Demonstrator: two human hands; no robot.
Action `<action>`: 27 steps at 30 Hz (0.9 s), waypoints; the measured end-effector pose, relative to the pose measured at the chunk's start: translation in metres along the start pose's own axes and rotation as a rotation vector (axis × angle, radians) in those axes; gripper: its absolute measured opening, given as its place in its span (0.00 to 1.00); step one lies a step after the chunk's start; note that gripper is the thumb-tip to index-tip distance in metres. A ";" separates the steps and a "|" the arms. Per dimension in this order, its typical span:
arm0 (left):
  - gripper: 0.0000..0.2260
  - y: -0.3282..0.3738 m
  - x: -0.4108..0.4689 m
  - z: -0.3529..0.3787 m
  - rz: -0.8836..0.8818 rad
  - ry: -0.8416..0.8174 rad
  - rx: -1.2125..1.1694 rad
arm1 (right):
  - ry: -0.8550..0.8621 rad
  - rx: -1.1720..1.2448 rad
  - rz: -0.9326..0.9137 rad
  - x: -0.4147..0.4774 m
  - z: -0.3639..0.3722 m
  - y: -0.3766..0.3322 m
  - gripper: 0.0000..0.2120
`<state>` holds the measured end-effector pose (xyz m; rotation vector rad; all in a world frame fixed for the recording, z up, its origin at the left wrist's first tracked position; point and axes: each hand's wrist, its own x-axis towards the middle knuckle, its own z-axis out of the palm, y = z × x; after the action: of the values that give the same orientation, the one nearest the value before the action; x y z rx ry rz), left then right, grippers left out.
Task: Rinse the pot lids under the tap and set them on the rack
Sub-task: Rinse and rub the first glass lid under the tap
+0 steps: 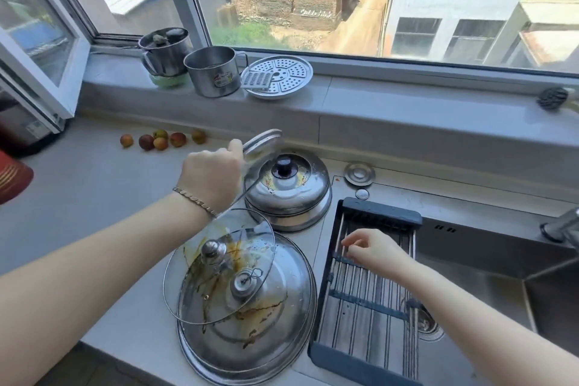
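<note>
My left hand [213,175] grips the edge of a small glass lid [261,142] and holds it tilted in the air above a domed steel lid with a black knob [286,188]. Nearer me, a stained glass lid with a steel knob [219,266] leans on a large steel lid [250,316] smeared with orange sauce. My right hand [372,249] hovers with loosely curled fingers over the dark-framed rack [369,301] that lies across the sink's left side; it holds nothing.
The steel sink [488,266] lies at the right, the tap [564,226] at its far right edge. Two steel mugs [213,70] and a steamer plate [277,77] stand on the window sill. Several small fruits [161,139] lie on the counter at the back left.
</note>
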<state>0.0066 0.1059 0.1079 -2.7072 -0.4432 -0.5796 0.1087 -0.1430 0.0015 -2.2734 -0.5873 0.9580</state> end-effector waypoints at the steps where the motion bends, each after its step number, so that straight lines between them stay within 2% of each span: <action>1: 0.06 0.019 0.001 -0.008 -0.024 -0.018 -0.081 | 0.002 -0.025 0.000 -0.006 -0.005 0.008 0.11; 2: 0.02 0.039 0.002 -0.014 -0.081 -0.081 -0.184 | 0.007 -0.045 0.006 -0.013 -0.012 0.017 0.11; 4: 0.06 0.083 0.003 -0.021 -0.252 -0.271 -0.409 | 0.029 -0.086 0.025 -0.027 -0.028 0.040 0.11; 8: 0.08 0.168 -0.001 -0.013 -0.551 -0.442 -0.934 | 0.154 -0.172 0.137 -0.060 -0.071 0.105 0.13; 11: 0.10 0.234 -0.004 -0.008 -0.785 -0.563 -1.235 | 0.299 -0.142 0.286 -0.083 -0.109 0.164 0.09; 13: 0.10 0.274 -0.004 -0.007 -0.897 -0.604 -1.324 | 0.392 -0.067 0.390 -0.091 -0.135 0.203 0.08; 16: 0.09 0.322 -0.003 -0.003 -0.988 -0.613 -1.395 | 0.515 0.113 0.504 -0.089 -0.175 0.251 0.18; 18: 0.09 0.345 -0.002 -0.005 -1.046 -0.595 -1.427 | 0.557 0.263 0.571 -0.085 -0.201 0.270 0.21; 24: 0.09 0.379 0.008 -0.009 -1.070 -0.557 -1.430 | 0.520 0.476 0.694 -0.058 -0.241 0.293 0.27; 27: 0.09 0.390 0.015 -0.007 -1.037 -0.546 -1.424 | 0.480 0.502 0.705 -0.048 -0.249 0.299 0.23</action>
<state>0.1602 -0.2423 0.0204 -3.7033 -2.4521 -0.3931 0.3128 -0.4754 -0.0359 -2.1254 0.6341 0.6950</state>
